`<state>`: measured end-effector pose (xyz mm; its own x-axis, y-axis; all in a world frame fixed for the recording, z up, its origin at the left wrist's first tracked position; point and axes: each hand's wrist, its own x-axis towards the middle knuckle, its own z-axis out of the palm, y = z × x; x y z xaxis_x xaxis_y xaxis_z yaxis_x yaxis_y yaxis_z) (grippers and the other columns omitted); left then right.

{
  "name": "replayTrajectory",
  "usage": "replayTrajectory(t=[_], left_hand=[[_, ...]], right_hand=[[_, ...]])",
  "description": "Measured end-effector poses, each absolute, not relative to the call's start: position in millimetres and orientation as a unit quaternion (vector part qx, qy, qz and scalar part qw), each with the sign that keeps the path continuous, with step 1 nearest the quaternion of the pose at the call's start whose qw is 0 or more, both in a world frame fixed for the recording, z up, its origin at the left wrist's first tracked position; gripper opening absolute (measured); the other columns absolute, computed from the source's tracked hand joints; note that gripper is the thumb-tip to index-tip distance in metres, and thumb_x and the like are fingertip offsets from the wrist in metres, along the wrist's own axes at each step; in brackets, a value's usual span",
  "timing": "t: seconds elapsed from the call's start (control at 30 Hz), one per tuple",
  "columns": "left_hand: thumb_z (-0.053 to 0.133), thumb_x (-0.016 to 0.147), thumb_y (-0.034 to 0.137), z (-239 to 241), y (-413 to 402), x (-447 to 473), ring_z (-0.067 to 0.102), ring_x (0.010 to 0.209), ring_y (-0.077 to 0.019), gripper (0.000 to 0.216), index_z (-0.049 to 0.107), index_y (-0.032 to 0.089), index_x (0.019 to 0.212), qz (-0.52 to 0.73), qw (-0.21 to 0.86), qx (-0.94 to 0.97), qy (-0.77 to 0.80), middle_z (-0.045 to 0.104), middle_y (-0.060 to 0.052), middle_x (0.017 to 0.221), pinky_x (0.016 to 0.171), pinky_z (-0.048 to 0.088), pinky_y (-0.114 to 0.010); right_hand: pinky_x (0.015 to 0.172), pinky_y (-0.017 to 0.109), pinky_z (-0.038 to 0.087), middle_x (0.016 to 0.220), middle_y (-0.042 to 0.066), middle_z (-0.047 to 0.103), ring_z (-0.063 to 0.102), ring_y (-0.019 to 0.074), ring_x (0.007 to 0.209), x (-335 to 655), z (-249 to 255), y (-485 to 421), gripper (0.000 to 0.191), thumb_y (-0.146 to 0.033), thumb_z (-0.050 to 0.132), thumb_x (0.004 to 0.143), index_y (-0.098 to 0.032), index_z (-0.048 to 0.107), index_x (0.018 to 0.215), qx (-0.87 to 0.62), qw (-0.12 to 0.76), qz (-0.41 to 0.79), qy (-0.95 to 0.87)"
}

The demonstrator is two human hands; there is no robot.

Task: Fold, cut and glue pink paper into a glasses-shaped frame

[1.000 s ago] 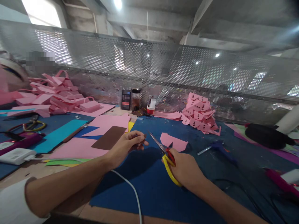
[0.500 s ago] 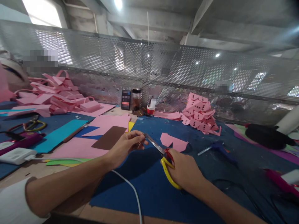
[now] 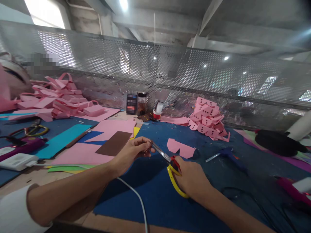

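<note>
My right hand [image 3: 191, 176] is wrapped round the handles of a pair of scissors [image 3: 175, 181], one loop yellow and the other red. The blades point up and left, and their tips reach the fingers of my left hand [image 3: 137, 150]. Those fingers are pinched together at the tips; whatever they hold is too small or too dark to make out. Just beyond the blades, a cut pink paper piece [image 3: 181, 148] with a notch in its lower edge lies on the blue mat [image 3: 155, 200].
Pink paper strips [image 3: 58, 100] are heaped at the left, and dotted pink pieces [image 3: 207, 118] are stacked at the back right. A blue glue gun [image 3: 232, 158] lies to the right. A white cable [image 3: 136, 192] crosses the mat. Brown card [image 3: 114, 143] lies behind my left forearm.
Both hands stay almost in the same place. The scissors blades look slightly more closed at my left fingertips, and the pink piece has not moved.
</note>
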<state>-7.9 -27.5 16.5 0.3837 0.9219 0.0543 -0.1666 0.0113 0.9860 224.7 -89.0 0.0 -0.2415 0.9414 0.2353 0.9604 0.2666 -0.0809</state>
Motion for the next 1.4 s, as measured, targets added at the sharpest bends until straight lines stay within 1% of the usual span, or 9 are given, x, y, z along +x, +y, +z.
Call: replayTrajectory(t=[0.13, 0.37, 0.53, 0.73, 1.1, 1.2, 1.3, 1.4], left_hand=[[0.065, 0.085, 0.035, 14.5, -26.4, -8.3, 0.059, 0.069, -0.0114, 0.023, 0.060, 0.016, 0.097, 0.437, 0.623, 0.549, 0.346, 0.070, -0.005, 0.085, 0.069, 0.046, -0.026], [0.066, 0.084, 0.035, 13.9, -25.6, -8.3, 0.059, 0.068, -0.0112, 0.023, 0.059, 0.016, 0.095, 0.435, 0.623, 0.551, 0.346, 0.070, -0.005, 0.084, 0.069, 0.045, -0.025], [0.066, 0.084, 0.034, 14.9, -25.7, -8.1, 0.058, 0.068, -0.0105, 0.021, 0.058, 0.016, 0.092, 0.434, 0.623, 0.550, 0.348, 0.070, -0.004, 0.084, 0.069, 0.045, -0.024], [0.066, 0.084, 0.034, 15.0, -25.7, -7.7, 0.059, 0.069, -0.0111, 0.022, 0.059, 0.016, 0.093, 0.434, 0.618, 0.553, 0.351, 0.071, -0.005, 0.084, 0.069, 0.045, -0.025], [0.065, 0.084, 0.038, 16.7, -27.6, -8.5, 0.058, 0.070, -0.0125, 0.023, 0.059, 0.016, 0.088, 0.425, 0.618, 0.556, 0.357, 0.071, -0.006, 0.086, 0.071, 0.045, -0.027], [0.065, 0.084, 0.038, 17.6, -27.7, -8.3, 0.058, 0.070, -0.0124, 0.023, 0.060, 0.016, 0.088, 0.426, 0.617, 0.557, 0.357, 0.071, -0.006, 0.086, 0.070, 0.044, -0.026], [0.066, 0.083, 0.037, 18.1, -27.0, -8.7, 0.058, 0.070, -0.0122, 0.023, 0.061, 0.016, 0.091, 0.433, 0.619, 0.549, 0.357, 0.070, -0.006, 0.087, 0.070, 0.044, -0.025], [0.066, 0.082, 0.035, 18.3, -26.2, -9.2, 0.058, 0.070, -0.0114, 0.021, 0.062, 0.016, 0.091, 0.444, 0.620, 0.541, 0.354, 0.069, -0.005, 0.088, 0.068, 0.043, -0.024]], right_hand=[[0.052, 0.029, 0.015, 0.071, 0.002, 0.071, 0.067, 0.0217, 0.062, 225.8, -2.8, -87.2, 0.022, -0.042, 0.051, 0.088, -0.023, 0.056, 0.098, -0.608, 0.108, -0.048, -0.785], [0.052, 0.030, 0.016, 0.071, 0.002, 0.071, 0.067, 0.0214, 0.062, 227.5, -3.2, -86.9, 0.023, -0.043, 0.052, 0.087, -0.024, 0.056, 0.100, -0.612, 0.108, -0.056, -0.782], [0.052, 0.029, 0.015, 0.071, 0.002, 0.072, 0.067, 0.0214, 0.062, 227.9, -4.6, -86.6, 0.021, -0.039, 0.056, 0.085, -0.024, 0.056, 0.100, -0.614, 0.096, -0.064, -0.781], [0.052, 0.029, 0.014, 0.072, 0.003, 0.072, 0.067, 0.0222, 0.062, 228.5, -5.3, -85.7, 0.019, -0.039, 0.052, 0.087, -0.023, 0.056, 0.099, -0.615, 0.086, -0.068, -0.781], [0.052, 0.029, 0.017, 0.073, 0.006, 0.072, 0.068, 0.0239, 0.065, 226.2, 3.4, -84.9, 0.016, -0.036, 0.050, 0.089, -0.021, 0.057, 0.091, -0.637, 0.064, -0.029, -0.768], [0.052, 0.029, 0.018, 0.073, 0.006, 0.072, 0.068, 0.0237, 0.066, 226.5, 3.1, -84.6, 0.018, -0.038, 0.049, 0.090, -0.022, 0.057, 0.090, -0.638, 0.067, -0.022, -0.767], [0.052, 0.028, 0.020, 0.074, 0.005, 0.072, 0.068, 0.0234, 0.067, 226.5, 4.3, -85.8, 0.023, -0.042, 0.046, 0.092, -0.022, 0.056, 0.091, -0.634, 0.084, -0.017, -0.769], [0.053, 0.028, 0.023, 0.076, 0.003, 0.071, 0.068, 0.0222, 0.067, 225.5, 7.2, -88.6, 0.025, -0.045, 0.044, 0.093, -0.023, 0.055, 0.095, -0.628, 0.110, -0.010, -0.770]])
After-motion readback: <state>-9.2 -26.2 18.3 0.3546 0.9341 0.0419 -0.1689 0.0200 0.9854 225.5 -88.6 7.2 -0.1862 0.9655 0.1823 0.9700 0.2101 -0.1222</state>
